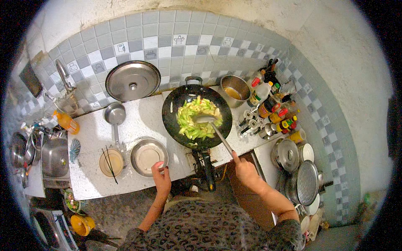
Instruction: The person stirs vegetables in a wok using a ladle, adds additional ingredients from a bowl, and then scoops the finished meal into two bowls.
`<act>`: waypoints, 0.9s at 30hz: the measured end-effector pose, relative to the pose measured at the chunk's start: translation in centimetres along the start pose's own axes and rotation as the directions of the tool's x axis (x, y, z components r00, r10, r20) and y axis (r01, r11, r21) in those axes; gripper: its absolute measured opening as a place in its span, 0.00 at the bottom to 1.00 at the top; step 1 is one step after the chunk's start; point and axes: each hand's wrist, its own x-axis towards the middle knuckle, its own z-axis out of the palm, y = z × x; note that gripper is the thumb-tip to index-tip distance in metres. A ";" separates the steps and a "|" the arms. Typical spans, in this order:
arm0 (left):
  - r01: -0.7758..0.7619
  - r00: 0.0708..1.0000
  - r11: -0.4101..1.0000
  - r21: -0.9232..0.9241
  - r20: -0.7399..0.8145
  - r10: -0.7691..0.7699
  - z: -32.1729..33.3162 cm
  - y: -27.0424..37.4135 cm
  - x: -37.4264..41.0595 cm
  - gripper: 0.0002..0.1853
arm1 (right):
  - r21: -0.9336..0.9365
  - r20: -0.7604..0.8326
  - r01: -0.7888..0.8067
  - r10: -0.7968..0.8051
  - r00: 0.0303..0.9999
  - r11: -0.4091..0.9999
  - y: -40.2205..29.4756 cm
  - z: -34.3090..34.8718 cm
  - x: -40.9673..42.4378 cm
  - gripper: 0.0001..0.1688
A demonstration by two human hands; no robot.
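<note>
My right hand (247,171) grips the handle of a metal cooking ladle (204,118), whose head rests among chopped green vegetables with paler pieces (198,128) in a black wok (171,117). The wok's black handle points towards me. My left hand (162,179) is at the near right rim of a shallow stainless steel basin (135,157), fingers curled; whether they pinch the rim is unclear. Left of the basin, two dark chopsticks (109,163) lie across a bowl (101,157). Behind these lies a metal saucepan or dipper (115,113) with a long handle.
A large round lid (133,78) leans on the tiled wall. Right of the wok stand a steel pot (235,91) and several sauce bottles (260,94). Stacked pots (306,183) are at the right. An orange bottle (67,123) stands near the sink (55,155) at left.
</note>
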 end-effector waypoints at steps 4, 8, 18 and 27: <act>0.019 0.999 1.000 0.004 -0.037 -0.019 -1.1 0.0 -0.3 0.17 | 0.037 0.098 0.088 -0.091 0.991 0.995 -0.2 -2.8 -2.9 0.40; 0.045 0.999 0.999 -0.022 -0.008 -0.045 -1.0 -0.6 -0.5 0.17 | 0.074 -0.002 0.192 -0.192 0.981 0.979 -0.8 -0.3 -0.6 0.42; -0.001 1.000 1.000 -0.006 -0.015 0.001 -1.4 -0.2 0.3 0.17 | 0.150 0.086 0.109 -0.122 0.989 0.983 0.8 -1.6 -1.8 0.39; 0.026 0.999 1.000 -0.004 0.041 -0.025 -1.0 0.1 0.0 0.16 | 0.574 -0.133 -0.057 0.162 0.978 0.817 1.6 -1.0 5.2 0.34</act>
